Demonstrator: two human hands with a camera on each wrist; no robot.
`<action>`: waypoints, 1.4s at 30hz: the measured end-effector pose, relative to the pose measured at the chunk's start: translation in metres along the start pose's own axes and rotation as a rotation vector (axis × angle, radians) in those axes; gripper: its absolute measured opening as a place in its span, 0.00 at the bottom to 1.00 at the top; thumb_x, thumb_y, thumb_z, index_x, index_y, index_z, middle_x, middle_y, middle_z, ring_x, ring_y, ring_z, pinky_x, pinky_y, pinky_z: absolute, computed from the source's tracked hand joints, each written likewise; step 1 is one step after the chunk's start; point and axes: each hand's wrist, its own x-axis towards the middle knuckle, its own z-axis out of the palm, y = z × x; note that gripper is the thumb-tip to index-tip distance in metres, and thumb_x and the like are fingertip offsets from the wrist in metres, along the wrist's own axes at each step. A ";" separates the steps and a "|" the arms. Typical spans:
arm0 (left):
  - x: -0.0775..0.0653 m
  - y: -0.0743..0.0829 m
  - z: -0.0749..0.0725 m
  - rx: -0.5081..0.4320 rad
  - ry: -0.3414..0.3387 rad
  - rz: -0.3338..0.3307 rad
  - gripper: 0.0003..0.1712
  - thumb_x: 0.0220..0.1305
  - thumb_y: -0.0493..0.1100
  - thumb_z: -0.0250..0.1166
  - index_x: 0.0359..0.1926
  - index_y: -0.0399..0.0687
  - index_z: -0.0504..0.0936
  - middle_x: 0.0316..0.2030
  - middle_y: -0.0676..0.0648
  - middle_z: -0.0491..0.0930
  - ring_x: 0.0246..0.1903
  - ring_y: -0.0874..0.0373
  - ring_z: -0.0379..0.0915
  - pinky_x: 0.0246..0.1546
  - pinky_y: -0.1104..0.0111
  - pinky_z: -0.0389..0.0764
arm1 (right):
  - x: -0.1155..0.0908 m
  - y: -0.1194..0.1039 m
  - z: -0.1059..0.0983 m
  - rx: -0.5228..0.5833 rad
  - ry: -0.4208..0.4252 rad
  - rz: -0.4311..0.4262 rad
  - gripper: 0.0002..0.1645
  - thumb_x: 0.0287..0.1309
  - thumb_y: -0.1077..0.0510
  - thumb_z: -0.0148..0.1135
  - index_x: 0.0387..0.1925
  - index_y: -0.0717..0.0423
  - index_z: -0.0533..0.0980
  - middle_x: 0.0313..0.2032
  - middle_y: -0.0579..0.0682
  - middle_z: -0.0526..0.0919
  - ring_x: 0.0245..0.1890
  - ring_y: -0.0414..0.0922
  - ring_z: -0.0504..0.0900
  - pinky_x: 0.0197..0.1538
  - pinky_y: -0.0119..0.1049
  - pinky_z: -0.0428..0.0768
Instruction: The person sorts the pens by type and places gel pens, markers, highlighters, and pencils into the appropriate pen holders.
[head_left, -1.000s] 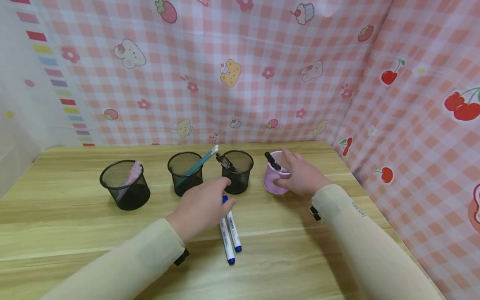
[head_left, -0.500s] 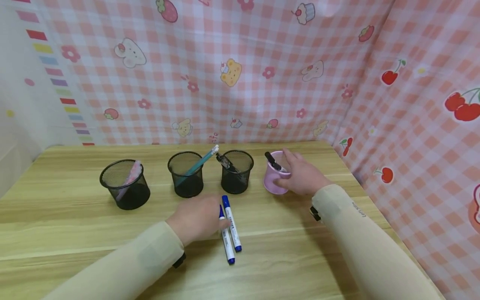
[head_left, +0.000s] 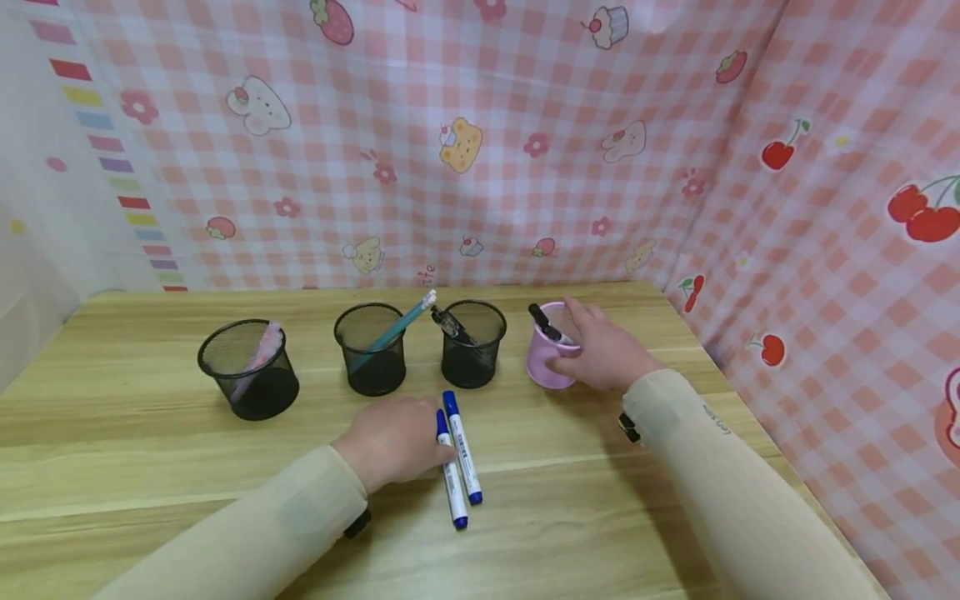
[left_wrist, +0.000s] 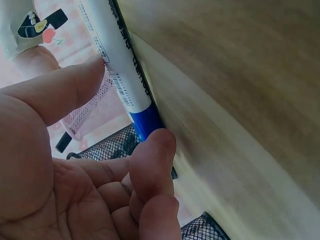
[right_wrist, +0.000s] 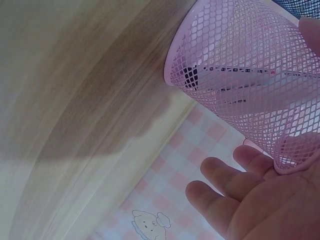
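Note:
Two white markers with blue caps lie side by side on the wooden table. My left hand [head_left: 396, 440] is at the nearer-left marker [head_left: 452, 479]. In the left wrist view, the thumb touches its white barrel and curled fingertips [left_wrist: 155, 150] meet its blue cap. The other blue-capped marker [head_left: 465, 458] lies just to the right, apart from my fingers in the head view. My right hand [head_left: 606, 346] grips a pink mesh pen cup [head_left: 550, 367] near its rim. Inside the upright cup leans a marker with a black cap [head_left: 543, 321].
Three black mesh pen cups stand in a row: one with a pink item [head_left: 267, 343], one with teal pencils [head_left: 401, 321], one with black pens [head_left: 452, 327]. Wooden table [head_left: 562, 517] reaches a checked cloth [head_left: 450, 192] at the back and right.
My left hand has drawn back and down from near the black cups and markers' caps to the nearer-left marker, its fingers closing around it. My right hand stays on the pink cup.

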 end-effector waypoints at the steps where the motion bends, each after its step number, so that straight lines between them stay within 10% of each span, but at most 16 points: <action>1: 0.000 -0.001 0.001 -0.005 0.001 0.002 0.26 0.64 0.63 0.74 0.45 0.45 0.84 0.29 0.52 0.78 0.30 0.55 0.74 0.35 0.60 0.80 | 0.000 0.000 0.000 -0.001 0.001 -0.001 0.70 0.61 0.35 0.71 0.86 0.55 0.39 0.82 0.67 0.50 0.72 0.70 0.70 0.74 0.67 0.68; 24: 0.004 0.000 0.003 -0.081 -0.097 -0.069 0.37 0.71 0.50 0.68 0.72 0.32 0.70 0.49 0.41 0.86 0.30 0.55 0.76 0.31 0.63 0.80 | 0.001 0.002 0.003 0.001 0.016 -0.007 0.69 0.61 0.35 0.71 0.86 0.56 0.40 0.81 0.68 0.51 0.71 0.71 0.71 0.74 0.66 0.69; 42: 0.002 -0.003 0.002 -0.115 -0.043 -0.059 0.27 0.73 0.43 0.63 0.68 0.36 0.72 0.43 0.42 0.86 0.25 0.57 0.77 0.24 0.65 0.77 | 0.001 0.001 0.003 -0.006 0.021 -0.008 0.69 0.61 0.35 0.71 0.86 0.55 0.40 0.81 0.69 0.52 0.70 0.71 0.72 0.73 0.67 0.70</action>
